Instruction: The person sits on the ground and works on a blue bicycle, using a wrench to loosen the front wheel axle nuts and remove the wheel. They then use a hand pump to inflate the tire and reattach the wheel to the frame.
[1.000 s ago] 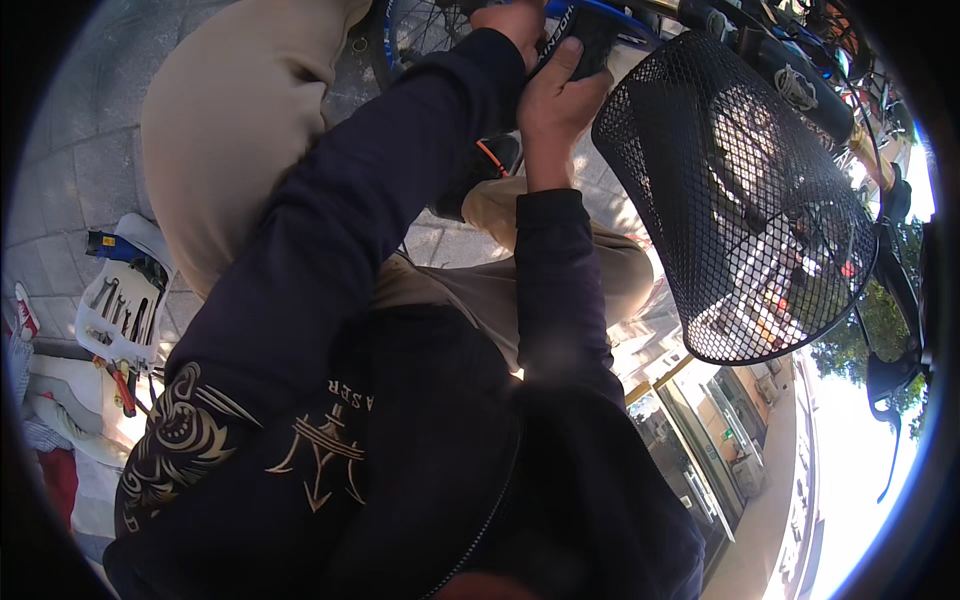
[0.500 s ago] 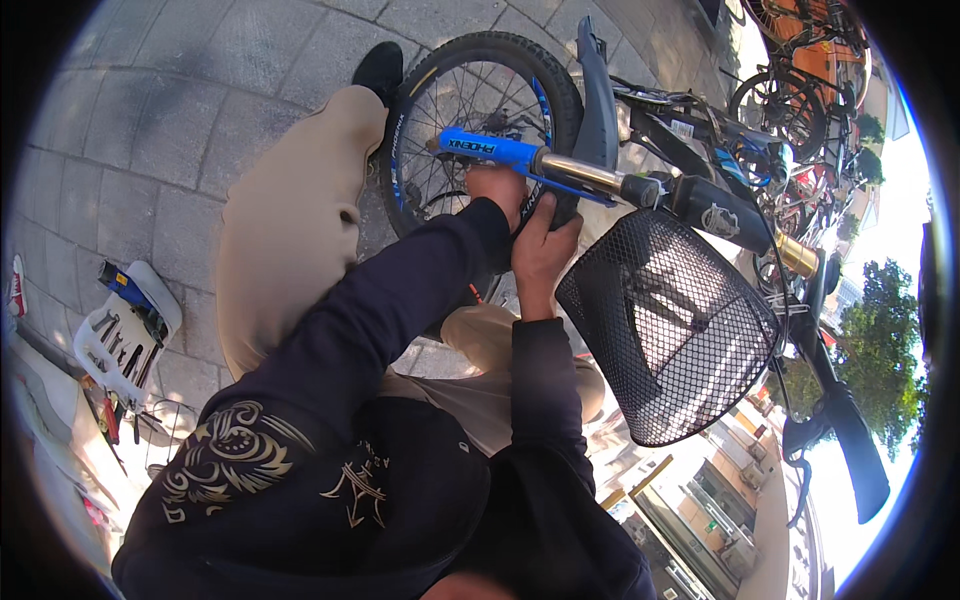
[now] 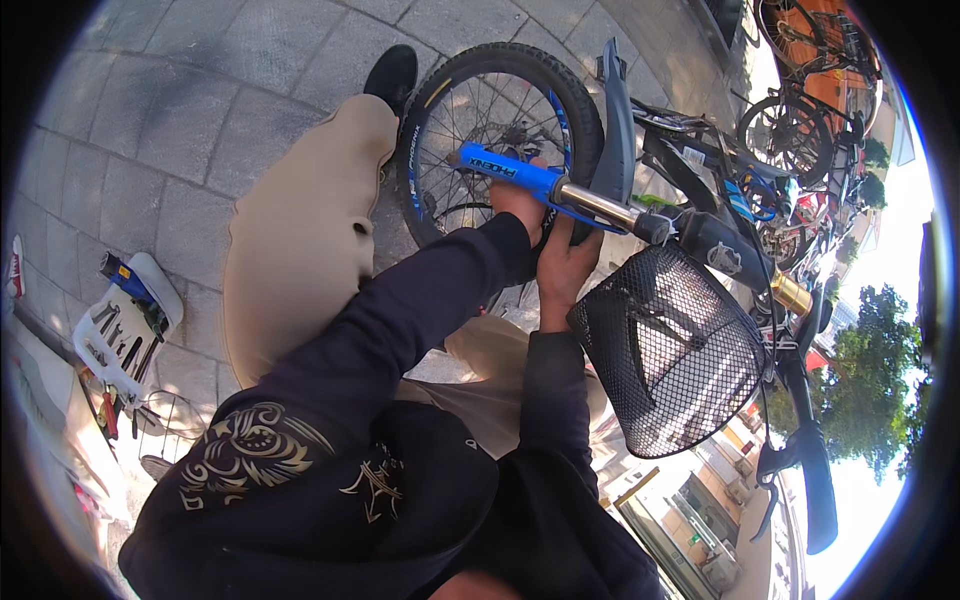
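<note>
A bicycle front wheel [image 3: 412, 178] with a knobby black tyre and blue rim markings sits in front of me, fitted in a blue suspension fork [image 3: 515, 172]. My left hand [image 3: 514, 203] reaches behind the fork and appears closed on the tyre near the rim; the fork hides part of its fingers. Close beside it, my right hand [image 3: 566, 268] wraps around the tyre from the near side, below the black mudguard [image 3: 612, 135]. A black mesh basket [image 3: 675, 350] is just right of my right hand.
A white plastic stool [image 3: 150, 345] with several hand tools and a blue canister stands at the left on grey paving [image 3: 160, 190]. The handlebar grip [image 3: 818, 490] juts out at the lower right. Parked bicycles [image 3: 790, 140] stand at the upper right.
The wheel, fork and both hands have shifted slightly right and down in the view. The handlebar end has swung lower and to the left. Both hands stay at the tyre.
</note>
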A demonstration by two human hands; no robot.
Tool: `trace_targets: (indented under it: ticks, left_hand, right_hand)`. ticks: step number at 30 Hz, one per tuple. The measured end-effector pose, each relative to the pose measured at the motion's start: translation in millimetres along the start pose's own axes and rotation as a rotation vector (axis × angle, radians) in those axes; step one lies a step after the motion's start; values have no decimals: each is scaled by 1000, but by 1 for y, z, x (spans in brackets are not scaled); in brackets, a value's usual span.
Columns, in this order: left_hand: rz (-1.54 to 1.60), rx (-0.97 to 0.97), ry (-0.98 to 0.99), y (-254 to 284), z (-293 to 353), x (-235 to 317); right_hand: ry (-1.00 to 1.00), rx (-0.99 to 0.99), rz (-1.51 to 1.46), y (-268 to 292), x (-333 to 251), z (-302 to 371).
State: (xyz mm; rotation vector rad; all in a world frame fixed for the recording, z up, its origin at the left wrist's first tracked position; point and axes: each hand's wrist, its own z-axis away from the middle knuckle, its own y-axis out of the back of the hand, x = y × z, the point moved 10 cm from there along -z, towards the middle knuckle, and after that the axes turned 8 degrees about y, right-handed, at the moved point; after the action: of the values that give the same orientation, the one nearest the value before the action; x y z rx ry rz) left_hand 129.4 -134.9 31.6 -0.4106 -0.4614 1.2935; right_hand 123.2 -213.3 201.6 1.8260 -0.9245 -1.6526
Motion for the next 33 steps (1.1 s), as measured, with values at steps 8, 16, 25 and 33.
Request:
trace_targets:
  ticks: [8, 16, 25, 33]
  left_hand:
    - [-435, 40, -108, 27, 42, 56]
    - [-347, 329, 263, 250, 15, 63]
    - [339, -38, 320, 224, -2, 37]
    - [422, -83, 491, 155, 78, -13]
  right_hand:
    - [-118, -36, -184, -26, 24, 33]
    - [-572, -132, -388, -92, 76, 133]
    - [-599, 38, -491, -81, 11, 84]
    - [-684, -127, -467, -57, 10, 106]
